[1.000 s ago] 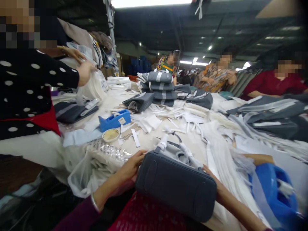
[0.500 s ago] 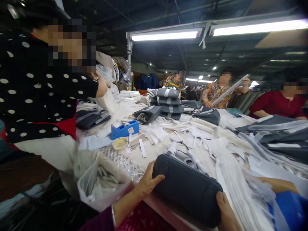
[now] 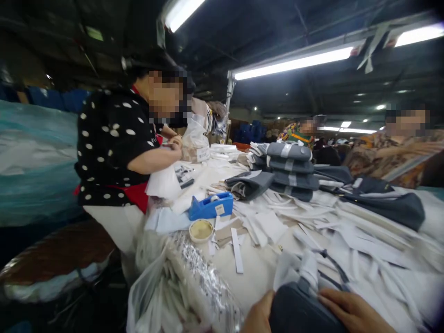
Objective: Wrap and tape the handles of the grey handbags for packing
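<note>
A dark blue-grey bag (image 3: pixel 301 309) is at the bottom edge of the view, its lower part cut off. White wrapping (image 3: pixel 308 268) and a dark cord (image 3: pixel 335 261) stick up behind its top. Against the bag's left side is my left hand (image 3: pixel 259 315), thumb along the edge, closed on it. My right hand (image 3: pixel 352 307) grips the bag's upper right side, its fingers together near the wrapping. Beyond the hands lie white paper strips (image 3: pixel 237 249) on the table.
A blue tape dispenser (image 3: pixel 211 206) and a small round tub (image 3: pixel 201 230) stand left of centre. Farther back is a stack of folded grey bags (image 3: pixel 291 171). A clear plastic sack (image 3: pixel 163 296) hangs at the near left. A co-worker in polka dots (image 3: pixel 114 143) works at left.
The view has swung left, so table things appear farther right. The bag has turned more end-on and sits lower. My right hand has shifted from its far end to its upper side.
</note>
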`<control>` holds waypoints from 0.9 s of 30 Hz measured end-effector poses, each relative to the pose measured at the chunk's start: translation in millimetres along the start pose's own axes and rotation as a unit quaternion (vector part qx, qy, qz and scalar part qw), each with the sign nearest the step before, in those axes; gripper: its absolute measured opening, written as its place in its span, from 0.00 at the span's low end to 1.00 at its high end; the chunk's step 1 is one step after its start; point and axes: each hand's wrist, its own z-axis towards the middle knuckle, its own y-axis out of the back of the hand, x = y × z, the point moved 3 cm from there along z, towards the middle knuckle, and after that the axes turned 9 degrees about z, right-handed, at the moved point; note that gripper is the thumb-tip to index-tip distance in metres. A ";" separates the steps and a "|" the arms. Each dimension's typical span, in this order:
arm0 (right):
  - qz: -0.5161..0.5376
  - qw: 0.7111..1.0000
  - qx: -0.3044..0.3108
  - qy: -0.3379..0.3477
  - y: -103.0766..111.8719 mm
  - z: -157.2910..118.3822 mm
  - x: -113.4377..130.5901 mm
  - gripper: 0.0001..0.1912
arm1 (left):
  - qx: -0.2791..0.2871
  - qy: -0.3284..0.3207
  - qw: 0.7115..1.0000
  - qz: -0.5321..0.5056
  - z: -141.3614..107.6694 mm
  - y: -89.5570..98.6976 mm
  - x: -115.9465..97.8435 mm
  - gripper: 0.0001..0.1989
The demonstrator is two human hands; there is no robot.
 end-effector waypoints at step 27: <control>-0.190 0.967 -0.135 -0.103 -44.3 -49.0 5.0 0.32 | 0.166 0.016 0.985 -0.038 -25.3 25.2 -15.2 0.23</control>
